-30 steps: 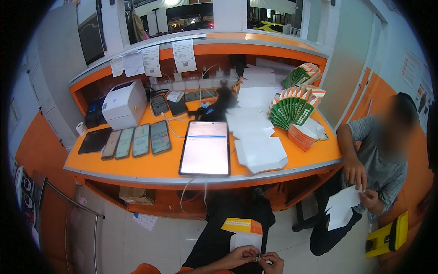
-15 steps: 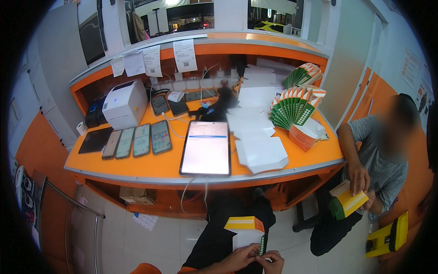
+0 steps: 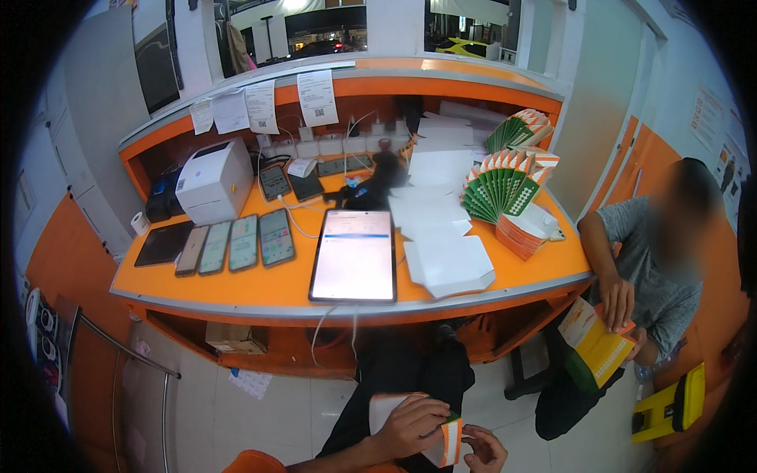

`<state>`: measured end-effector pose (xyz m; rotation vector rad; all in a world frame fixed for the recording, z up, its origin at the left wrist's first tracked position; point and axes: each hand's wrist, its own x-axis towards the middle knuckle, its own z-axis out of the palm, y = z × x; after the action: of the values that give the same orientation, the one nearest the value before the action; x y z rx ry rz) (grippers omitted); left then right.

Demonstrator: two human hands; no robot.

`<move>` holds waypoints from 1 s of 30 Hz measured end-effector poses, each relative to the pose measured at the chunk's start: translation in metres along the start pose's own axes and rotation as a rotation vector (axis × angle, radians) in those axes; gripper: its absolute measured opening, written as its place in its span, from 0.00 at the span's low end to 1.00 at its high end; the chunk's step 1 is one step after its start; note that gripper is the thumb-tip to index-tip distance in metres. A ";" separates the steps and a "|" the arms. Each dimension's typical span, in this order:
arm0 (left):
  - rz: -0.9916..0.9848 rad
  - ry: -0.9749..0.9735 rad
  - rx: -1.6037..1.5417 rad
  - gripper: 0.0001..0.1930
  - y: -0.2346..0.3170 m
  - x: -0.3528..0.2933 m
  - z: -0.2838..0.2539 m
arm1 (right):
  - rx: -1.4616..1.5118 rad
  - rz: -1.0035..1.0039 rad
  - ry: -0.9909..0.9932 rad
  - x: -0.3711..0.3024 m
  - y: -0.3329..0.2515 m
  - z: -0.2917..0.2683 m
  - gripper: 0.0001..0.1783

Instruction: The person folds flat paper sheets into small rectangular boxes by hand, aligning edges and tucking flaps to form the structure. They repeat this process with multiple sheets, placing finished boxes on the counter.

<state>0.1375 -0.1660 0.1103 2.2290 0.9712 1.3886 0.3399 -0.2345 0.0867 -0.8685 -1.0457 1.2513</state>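
Over my lap I hold a folded-card food box (image 3: 384, 408), white with green and orange-striped panels. My left hand (image 3: 412, 426) lies across its top with the fingers closed on it. Beside the box's striped right end is my right hand (image 3: 484, 450), fingers curved and the thumb apart; its fingertips are at the edge, and whether they touch cannot be made out. At the right, a seated co-worker in a grey shirt handles a similar yellow, orange and green box (image 3: 593, 347) with both hands.
On the orange counter (image 3: 213, 290) lie a bright tablet (image 3: 354, 256), several phones (image 3: 244, 242), a white printer (image 3: 214, 180), flat white cards (image 3: 449, 264) and fanned green-orange cartons (image 3: 502, 189). A metal rail (image 3: 130, 352) stands left, a yellow object (image 3: 670, 406) right.
The box on my lap has turned, its yellow panel no longer showing. My left hand has moved onto its top and my right hand has shifted right. The co-worker's box has opened out wider.
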 end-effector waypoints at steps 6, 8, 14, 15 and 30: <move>-0.099 0.115 -0.040 0.09 -0.005 0.002 -0.004 | -0.181 0.126 0.004 -0.003 0.001 0.007 0.32; -0.185 0.120 -0.048 0.09 -0.006 -0.003 -0.004 | -0.106 0.123 -0.011 -0.003 0.004 0.007 0.32; -0.351 0.056 -0.056 0.10 -0.009 -0.002 -0.009 | -0.115 0.258 0.044 -0.003 0.014 0.006 0.31; -0.349 0.020 -0.128 0.09 -0.009 -0.001 -0.010 | -0.114 0.293 0.057 -0.004 0.015 0.006 0.30; -0.820 -0.327 -1.166 0.07 -0.040 -0.035 -0.017 | -0.211 0.369 0.089 0.000 0.012 0.014 0.09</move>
<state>0.0978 -0.1630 0.0712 0.9478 0.5684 0.7894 0.3232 -0.2332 0.0794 -1.3130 -0.9859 1.4071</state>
